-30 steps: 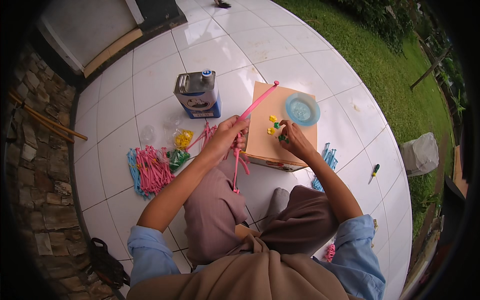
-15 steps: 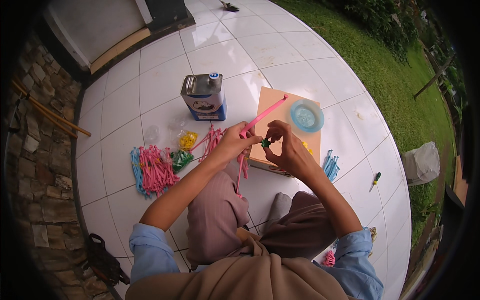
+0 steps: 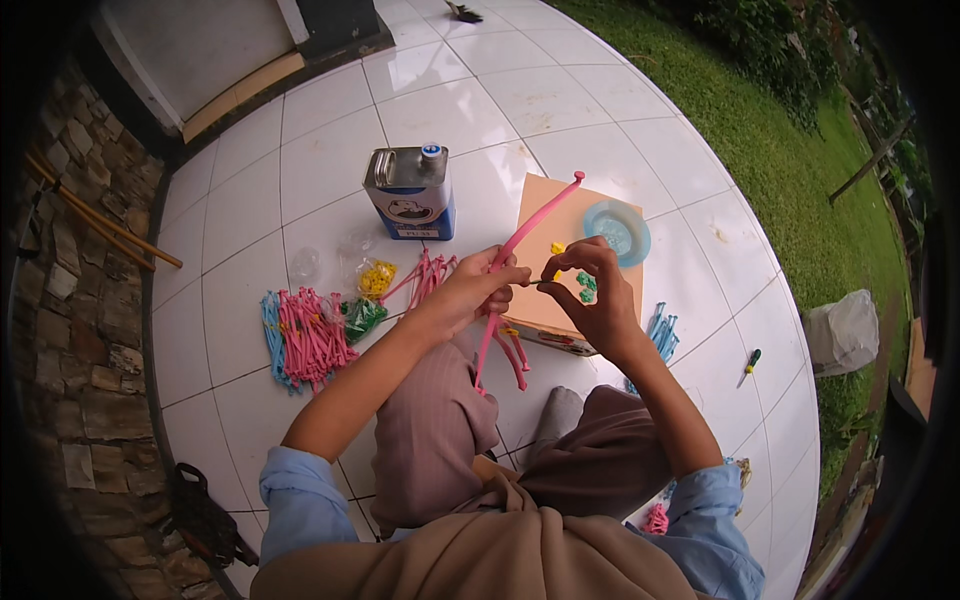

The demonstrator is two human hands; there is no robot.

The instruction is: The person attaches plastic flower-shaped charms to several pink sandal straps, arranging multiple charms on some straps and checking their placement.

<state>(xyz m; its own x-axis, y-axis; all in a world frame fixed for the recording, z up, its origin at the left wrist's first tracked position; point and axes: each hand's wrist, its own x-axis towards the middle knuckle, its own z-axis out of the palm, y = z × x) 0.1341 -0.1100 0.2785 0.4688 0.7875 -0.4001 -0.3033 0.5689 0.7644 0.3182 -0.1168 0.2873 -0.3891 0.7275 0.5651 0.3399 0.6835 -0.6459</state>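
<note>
My left hand (image 3: 480,288) is closed round a long pink plastic stick (image 3: 540,215) with a knobbed end, which slants up to the right over a cardboard box (image 3: 535,190). More pink sticks hang below that hand. My right hand (image 3: 600,295) is closed in a pinch beside the left fingertips. Between the two hands a small green piece (image 3: 541,282) shows only as a thin dark edge. Other green pieces (image 3: 587,287) and yellow pieces (image 3: 557,248) lie on the box, next to a pale blue bowl (image 3: 615,233).
A blue-and-silver metal can (image 3: 411,195) stands beyond my left hand. To the left lie bundled pink sticks (image 3: 310,335), blue sticks (image 3: 272,335), and bags of yellow (image 3: 376,279) and green pieces (image 3: 362,318). Blue sticks (image 3: 661,333) and a screwdriver (image 3: 750,366) lie right.
The green piece has turned from its face to a thin edge. My right hand has shifted slightly right and down, uncovering green pieces on the box. More pink sticks show below my left hand.
</note>
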